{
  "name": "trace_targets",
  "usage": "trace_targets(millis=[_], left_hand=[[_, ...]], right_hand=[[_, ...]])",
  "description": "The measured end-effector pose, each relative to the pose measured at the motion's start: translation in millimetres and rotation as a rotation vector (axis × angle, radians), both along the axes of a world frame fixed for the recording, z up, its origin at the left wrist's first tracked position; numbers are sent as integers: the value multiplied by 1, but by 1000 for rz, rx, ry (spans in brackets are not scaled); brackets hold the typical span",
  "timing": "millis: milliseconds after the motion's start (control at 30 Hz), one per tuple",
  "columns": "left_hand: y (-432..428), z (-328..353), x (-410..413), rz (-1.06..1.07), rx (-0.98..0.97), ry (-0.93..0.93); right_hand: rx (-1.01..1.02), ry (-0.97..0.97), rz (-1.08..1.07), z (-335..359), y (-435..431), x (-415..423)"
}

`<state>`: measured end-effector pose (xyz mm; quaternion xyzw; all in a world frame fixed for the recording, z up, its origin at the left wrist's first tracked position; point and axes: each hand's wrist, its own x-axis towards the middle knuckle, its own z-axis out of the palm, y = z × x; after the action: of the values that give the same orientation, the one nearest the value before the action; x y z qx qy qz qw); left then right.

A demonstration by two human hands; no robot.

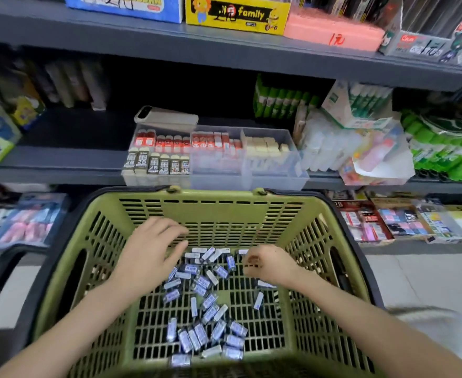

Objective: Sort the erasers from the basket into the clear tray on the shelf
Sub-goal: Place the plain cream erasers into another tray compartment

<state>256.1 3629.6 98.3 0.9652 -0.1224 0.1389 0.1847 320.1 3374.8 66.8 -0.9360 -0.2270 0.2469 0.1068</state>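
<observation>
Erasers [205,282] beneath the open left hand [153,255] look light and firm, pinchable by long sides; right hand [268,264] curled, contents unclear.

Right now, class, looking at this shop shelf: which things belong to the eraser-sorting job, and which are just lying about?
Part of the job: small blue-and-white wrapped erasers; green slotted plastic basket; clear divided plastic tray; left hand; right hand.

Just lying about: pale flat phone-like case on the tray's back edge; green glue sticks; yellow cardboard box.
</observation>
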Motion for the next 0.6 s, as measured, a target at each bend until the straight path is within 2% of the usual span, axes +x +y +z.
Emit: trace_targets(millis=[67,133,233,300,400,533,600], left_hand=[[-3,-20,0,19,-22,170],[-5,-44,2,6,55,370],[-3,-82,0,-147,346,644],[-1,-101,-4,-181,363,759],[0,-117,-9,-69,173,756],[-4,-125,-12,23,122,687],[-13,-119,-11,96,11,610]], right_hand=[[-199,78,-48,-25,-3,-4],[-316,136,-84,-46,-8,-13],[-300,197,-173,-68,-17,-26],[-241,210,-229,-76,-19,-31],[-101,193,-315,-82,-12,-37],[7,174,-359,-88,2,-42],[190,255,-470,-82,8,-38]])
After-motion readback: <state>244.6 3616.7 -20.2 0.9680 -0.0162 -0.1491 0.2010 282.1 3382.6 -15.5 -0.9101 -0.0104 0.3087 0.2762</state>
